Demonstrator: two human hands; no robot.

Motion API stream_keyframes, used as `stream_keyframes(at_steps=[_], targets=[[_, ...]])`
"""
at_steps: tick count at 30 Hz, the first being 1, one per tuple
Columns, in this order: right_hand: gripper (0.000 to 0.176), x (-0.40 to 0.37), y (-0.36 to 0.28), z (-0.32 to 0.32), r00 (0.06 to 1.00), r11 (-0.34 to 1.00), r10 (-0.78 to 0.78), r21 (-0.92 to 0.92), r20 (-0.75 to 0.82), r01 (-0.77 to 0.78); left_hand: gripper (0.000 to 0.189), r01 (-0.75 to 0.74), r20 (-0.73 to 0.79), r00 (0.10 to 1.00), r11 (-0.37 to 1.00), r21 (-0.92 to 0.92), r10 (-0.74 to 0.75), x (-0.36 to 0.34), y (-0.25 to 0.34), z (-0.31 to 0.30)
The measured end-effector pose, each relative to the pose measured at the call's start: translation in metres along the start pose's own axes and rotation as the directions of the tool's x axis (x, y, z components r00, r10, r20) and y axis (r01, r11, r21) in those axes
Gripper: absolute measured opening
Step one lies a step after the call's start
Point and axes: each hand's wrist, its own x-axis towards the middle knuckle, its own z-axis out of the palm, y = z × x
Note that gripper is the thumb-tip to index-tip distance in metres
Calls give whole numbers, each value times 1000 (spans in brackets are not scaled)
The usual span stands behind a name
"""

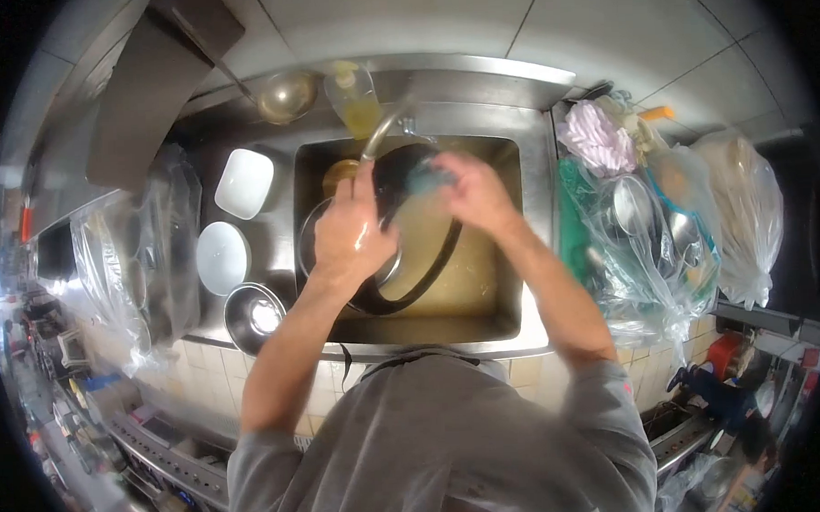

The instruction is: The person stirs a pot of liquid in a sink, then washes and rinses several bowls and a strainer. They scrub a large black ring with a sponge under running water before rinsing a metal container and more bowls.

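Observation:
A round black pan is tilted in the steel sink, with yellowish water about it. My left hand grips its left side, thumb towards the inside and fingers stretched along the outside. My right hand is closed on a blue-green scrubber, blurred by motion, against the pan's dark upper part. A metal bowl lies partly under my left hand. Just above the pan, the curved tap reaches over the sink.
Left of the sink stand a white square bowl, a white round bowl and a steel bowl. A soap bottle and a ladle are behind. Plastic bags with utensils crowd the right side.

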Motion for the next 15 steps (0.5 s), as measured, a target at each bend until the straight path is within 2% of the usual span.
stream_keyframes(at_steps=[2,3,7,9,10,12,14,15], targets=[[29,3,38,-20,1000,979,-14,-203,11,16,86,-4,-22,1000,1000,-29,3,-7,-1,-7],[27,3,42,-29,988,962,108,-261,114,-75,85,-16,-33,999,999,-40,15,-7,-1,-8],[28,-7,3,-75,991,938,40,-347,125,6,83,-66,-47,997,995,-78,62,-16,-14,-3],[31,-8,-7,-99,957,900,85,-434,279,46,83,-83,-46,996,992,-95,79,-22,-9,-5],[31,-9,-9,-104,957,897,93,-440,273,38,82,-95,-52,995,989,-110,90,-24,-6,-5],[34,-10,-17,-110,918,877,40,-454,395,157,82,-129,-77,990,984,-124,120,-27,-1,-2],[36,-10,-36,-109,936,893,-5,-419,353,162,82,-159,-100,984,978,-132,146,-29,1,2],[37,-9,-45,-105,949,909,-54,-379,312,176,82,-122,-51,992,982,-141,116,-31,3,3]])
